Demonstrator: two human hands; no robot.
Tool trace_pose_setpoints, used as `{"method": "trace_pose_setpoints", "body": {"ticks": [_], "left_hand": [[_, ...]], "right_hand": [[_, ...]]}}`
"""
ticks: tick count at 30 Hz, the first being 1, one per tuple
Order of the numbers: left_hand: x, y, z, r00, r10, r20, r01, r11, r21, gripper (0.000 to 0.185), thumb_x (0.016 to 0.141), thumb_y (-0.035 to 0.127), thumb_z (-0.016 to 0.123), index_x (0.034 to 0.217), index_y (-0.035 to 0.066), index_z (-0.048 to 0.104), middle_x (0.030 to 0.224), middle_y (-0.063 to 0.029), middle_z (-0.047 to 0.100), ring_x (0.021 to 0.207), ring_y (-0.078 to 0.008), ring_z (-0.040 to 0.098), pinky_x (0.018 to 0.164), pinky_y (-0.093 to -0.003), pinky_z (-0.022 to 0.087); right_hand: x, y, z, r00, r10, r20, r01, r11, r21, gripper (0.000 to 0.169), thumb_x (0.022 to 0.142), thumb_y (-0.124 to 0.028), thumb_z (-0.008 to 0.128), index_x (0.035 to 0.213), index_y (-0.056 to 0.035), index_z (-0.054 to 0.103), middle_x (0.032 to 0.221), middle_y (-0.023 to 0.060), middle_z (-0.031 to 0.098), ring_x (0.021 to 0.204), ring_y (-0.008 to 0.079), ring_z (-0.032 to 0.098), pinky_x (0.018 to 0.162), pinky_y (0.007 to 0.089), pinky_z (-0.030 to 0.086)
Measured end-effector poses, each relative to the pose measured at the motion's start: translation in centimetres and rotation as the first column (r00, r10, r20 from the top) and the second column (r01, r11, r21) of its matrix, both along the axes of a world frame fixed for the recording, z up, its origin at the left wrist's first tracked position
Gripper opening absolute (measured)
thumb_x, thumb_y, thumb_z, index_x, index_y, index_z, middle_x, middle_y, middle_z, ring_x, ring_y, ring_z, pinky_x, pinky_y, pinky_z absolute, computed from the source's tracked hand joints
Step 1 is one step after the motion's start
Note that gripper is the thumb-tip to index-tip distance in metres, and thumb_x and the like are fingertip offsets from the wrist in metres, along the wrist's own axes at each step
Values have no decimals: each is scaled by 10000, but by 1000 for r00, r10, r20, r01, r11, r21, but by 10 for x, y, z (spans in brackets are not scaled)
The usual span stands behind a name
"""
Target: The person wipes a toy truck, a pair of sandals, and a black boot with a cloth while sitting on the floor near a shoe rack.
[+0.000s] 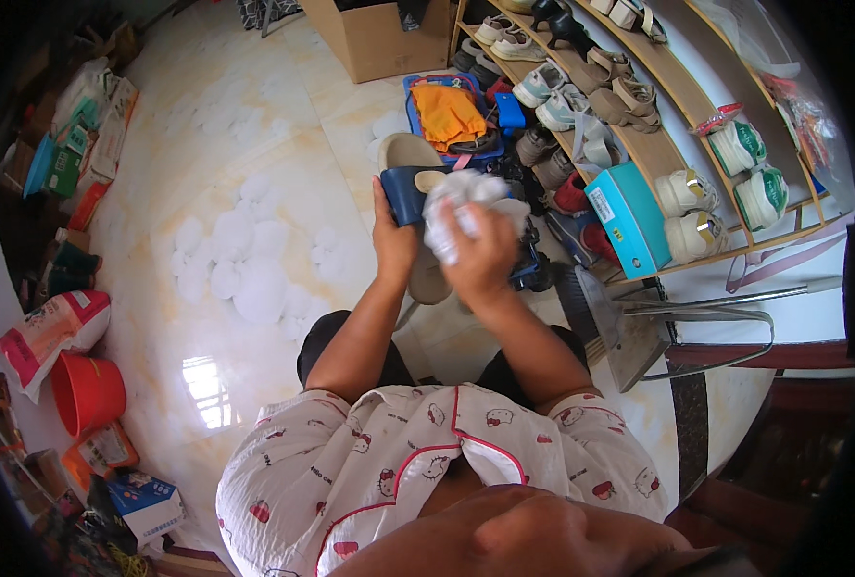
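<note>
A slide sandal (402, 189) with a dark blue strap and a tan footbed is held up in front of me, toe end pointing away. My left hand (394, 241) grips it by the left side, thumb along the strap. Bunched in my right hand (481, 252) is a white cloth (463, 198), which covers the strap's right part and some of the footbed. Whether the cloth presses on the sandal or hovers just over it, I cannot tell. The sandal's heel end (429, 280) shows between my wrists.
A wooden shoe rack (676, 94) with several shoes stands on the right, a turquoise shoebox (628, 220) leaning at it. Nearby are a dustpan (637, 346) and a blue ride-on toy with an orange cloth (445, 115). A cardboard box (391, 43) stands ahead; a red bucket (90, 395) is left.
</note>
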State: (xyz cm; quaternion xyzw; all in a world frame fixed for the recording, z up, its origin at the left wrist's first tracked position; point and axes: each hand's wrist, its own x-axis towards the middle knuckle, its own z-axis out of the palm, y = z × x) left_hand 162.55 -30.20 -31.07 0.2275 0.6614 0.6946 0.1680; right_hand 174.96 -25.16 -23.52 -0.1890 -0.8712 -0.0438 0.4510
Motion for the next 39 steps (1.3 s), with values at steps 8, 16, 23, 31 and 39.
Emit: {"method": "trace_pose_setpoints", "body": {"ticks": [8,16,23,31,39], "left_hand": [[2,5,6,981,-15,194,1,997,71,795,774,-91,480,1471,101,148,1326,-147,468,1110,-210,518,928,-251,393],[-6,-3,11,988,94,-121,-107,989,-103,811,788,-49,521,1475,153,141,1287,-205,503,1132,-274,535,953,-295,384],[0,1,30,927,-108,359,32,977,210,795,803,-98,471,1479,149,134,1287,-166,480,1061,-231,537,901,-294,430],[-13,5,21,991,-93,92,70,972,226,745,810,-138,381,1473,117,155,1382,-120,401,1179,-200,451,973,-246,347],[-1,8,17,954,-237,-181,256,962,90,717,822,-108,469,1457,141,248,1328,-94,473,1151,-168,481,955,-257,373]], "right_hand": [[-8,6,-38,981,-84,177,96,993,-62,308,667,-117,648,969,-173,679,955,18,547,826,245,515,688,392,392],[-3,21,6,994,-90,56,99,978,-182,402,681,-92,660,1078,-156,663,974,64,546,860,300,521,730,414,405],[-16,14,-19,983,133,124,-133,991,-10,267,790,-149,583,1037,-204,667,915,8,521,804,213,495,695,371,385],[3,34,-4,978,-195,73,197,980,-14,281,687,-117,665,967,-133,682,998,55,536,854,286,497,711,404,393],[6,50,34,974,202,105,-201,979,-26,291,749,-154,630,1010,-272,684,1008,18,542,919,248,509,780,400,394]]}}
